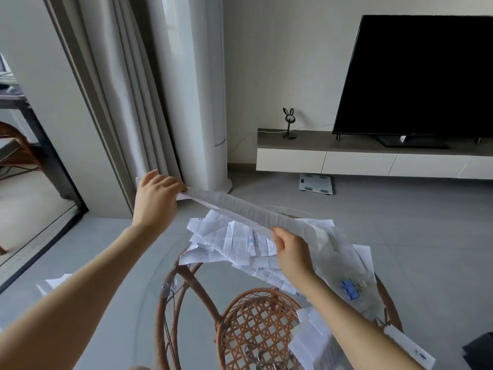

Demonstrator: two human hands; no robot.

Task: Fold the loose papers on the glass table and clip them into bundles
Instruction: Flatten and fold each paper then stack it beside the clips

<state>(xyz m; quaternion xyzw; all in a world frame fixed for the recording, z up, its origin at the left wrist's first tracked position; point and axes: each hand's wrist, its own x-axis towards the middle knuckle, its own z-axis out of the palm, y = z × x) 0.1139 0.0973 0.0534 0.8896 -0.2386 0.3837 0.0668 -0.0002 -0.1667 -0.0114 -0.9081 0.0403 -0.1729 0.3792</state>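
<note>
Papers (234,244) sit heaped on the glass table (208,279) over a rattan base (256,316). Left, by the curtain (128,89), the left hand (156,200) pinches one end of a long sheet (240,208) held above them — the right hand (292,251) pinches the other. Blue clips (349,289) lie right; TV (416,76) beyond.

table top (149,303): clear glossy glass | base (256,324): woven rattan | papers (213,236): creased matt
</note>
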